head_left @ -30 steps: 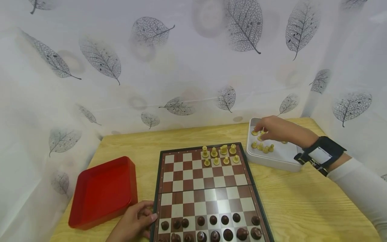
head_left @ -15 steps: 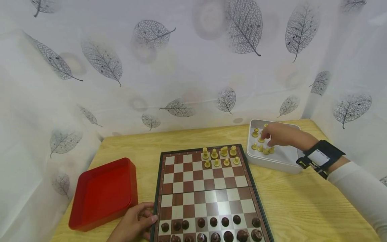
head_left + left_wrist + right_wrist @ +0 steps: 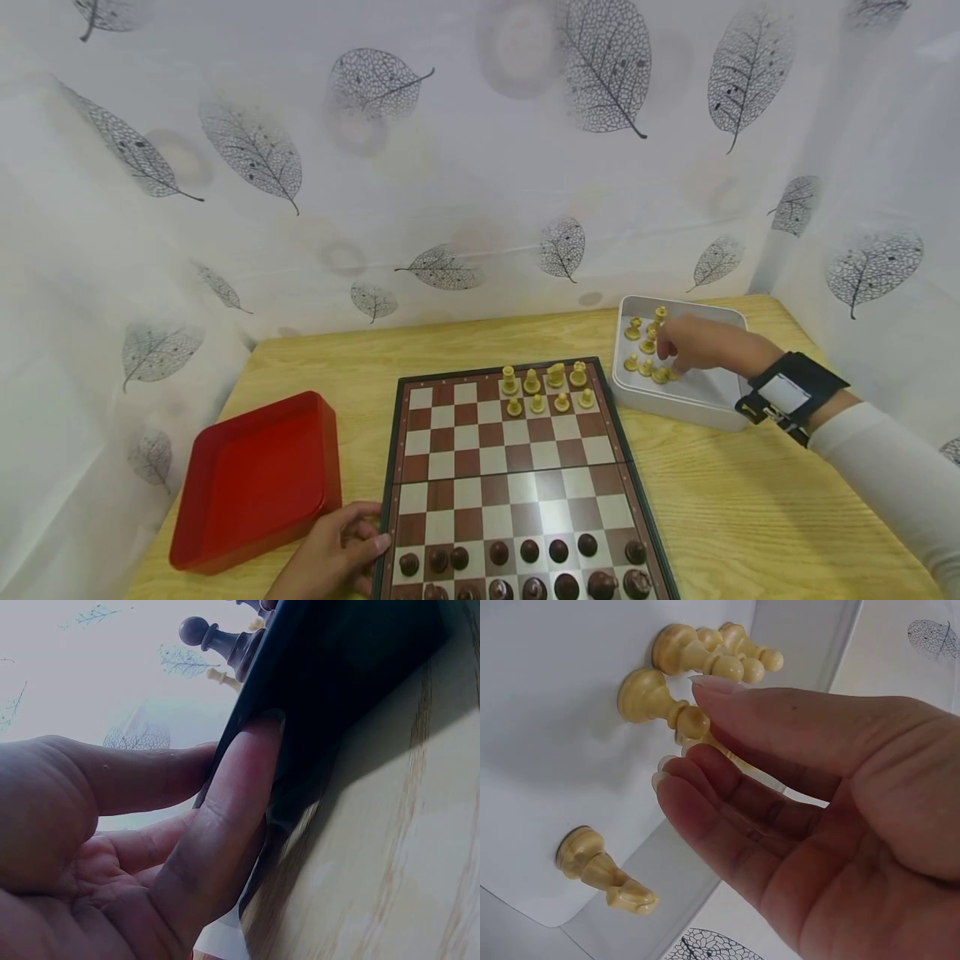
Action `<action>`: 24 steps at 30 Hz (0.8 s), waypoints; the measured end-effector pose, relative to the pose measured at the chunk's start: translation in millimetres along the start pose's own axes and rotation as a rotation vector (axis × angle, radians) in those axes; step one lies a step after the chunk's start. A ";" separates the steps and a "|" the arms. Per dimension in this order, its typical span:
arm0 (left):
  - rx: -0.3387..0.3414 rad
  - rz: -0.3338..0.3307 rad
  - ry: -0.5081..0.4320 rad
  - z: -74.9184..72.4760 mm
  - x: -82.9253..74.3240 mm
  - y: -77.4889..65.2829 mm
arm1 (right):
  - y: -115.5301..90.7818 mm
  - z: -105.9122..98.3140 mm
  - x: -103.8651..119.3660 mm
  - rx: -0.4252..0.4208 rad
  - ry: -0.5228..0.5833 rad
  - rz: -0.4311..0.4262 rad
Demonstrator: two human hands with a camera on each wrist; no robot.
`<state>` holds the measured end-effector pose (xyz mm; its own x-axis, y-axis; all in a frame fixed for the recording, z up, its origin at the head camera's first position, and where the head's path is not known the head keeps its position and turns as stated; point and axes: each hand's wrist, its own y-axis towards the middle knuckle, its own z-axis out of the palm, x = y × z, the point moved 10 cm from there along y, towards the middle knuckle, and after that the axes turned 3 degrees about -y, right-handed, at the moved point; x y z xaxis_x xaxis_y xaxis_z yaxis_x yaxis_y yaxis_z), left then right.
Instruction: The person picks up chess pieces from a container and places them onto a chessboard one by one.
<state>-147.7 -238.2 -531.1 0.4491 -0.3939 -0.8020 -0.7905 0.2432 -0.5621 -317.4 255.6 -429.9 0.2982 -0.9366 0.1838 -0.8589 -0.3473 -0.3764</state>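
Head: right hand (image 3: 699,343) had shifted nearer within the white tray (image 3: 675,405), baring more of a tall pale piece (image 3: 660,315); left hand (image 3: 333,546) gripped the chessboard (image 3: 457,492) as before. Left wrist: a finger (image 3: 229,799) reached underneath, hidden from head. Right wrist: thumb (image 3: 780,720) and fingers (image 3: 705,821) loosely parted about a pale pawn (image 3: 645,697) standing in the tray.
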 end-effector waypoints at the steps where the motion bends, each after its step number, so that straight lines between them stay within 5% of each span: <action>1: 0.004 0.001 -0.002 0.1 0.0 -0.2 | 0.4 1.0 -0.3 0.001 -0.001 0.004; 24: 0.017 0.012 -0.008 0.6 -1.9 -0.9 | 9.9 6.6 -6.9 0.004 -0.077 0.028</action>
<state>-147.6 -237.2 -529.2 0.4426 -0.3839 -0.8104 -0.7887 0.2633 -0.5555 -325.3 258.3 -440.9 0.3054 -0.9467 0.1028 -0.8659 -0.3210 -0.3836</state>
